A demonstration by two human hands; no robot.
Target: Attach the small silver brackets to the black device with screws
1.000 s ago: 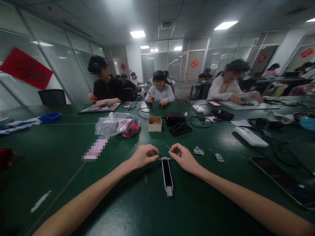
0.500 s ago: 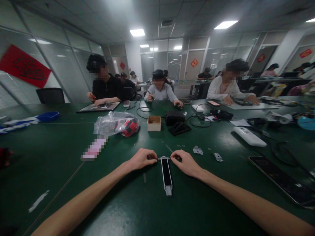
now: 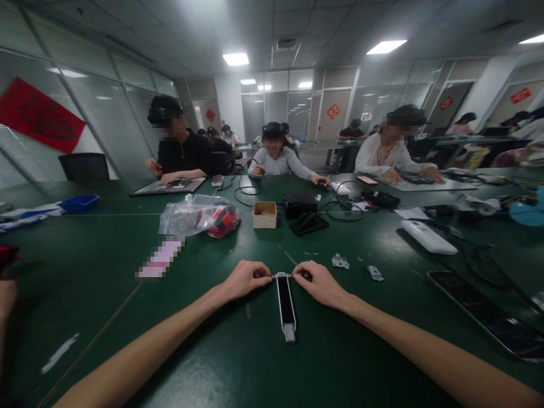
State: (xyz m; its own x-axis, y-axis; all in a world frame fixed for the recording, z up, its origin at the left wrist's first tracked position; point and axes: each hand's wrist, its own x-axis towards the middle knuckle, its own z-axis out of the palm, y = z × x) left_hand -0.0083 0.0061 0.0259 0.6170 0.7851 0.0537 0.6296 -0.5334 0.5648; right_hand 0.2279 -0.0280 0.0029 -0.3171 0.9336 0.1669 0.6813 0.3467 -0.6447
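On the green table in front of me lies a slim device (image 3: 286, 306), a long black strip in a white frame with a grey block at its near end. A thin metal rod (image 3: 275, 276) crosses its far end, sticking out on both sides. My left hand (image 3: 247, 279) is closed, thumb and fingertips pinching the rod's left end. From the other side my right hand (image 3: 318, 283) pinches the right end in the same way. The fingertips cover both tips of the rod.
Beyond my right hand lie two small metal brackets (image 3: 340, 260) (image 3: 375, 273). Farther off are a small open box (image 3: 264, 215) and a plastic bag (image 3: 182, 215) with red items. A large dark phone-like slab (image 3: 484, 314) lies right. Co-workers sit across the table.
My hands keep their pinch, with hardly any movement. Part of another person's hand has appeared at the left edge. The person opposite has shifted a hand to the right.
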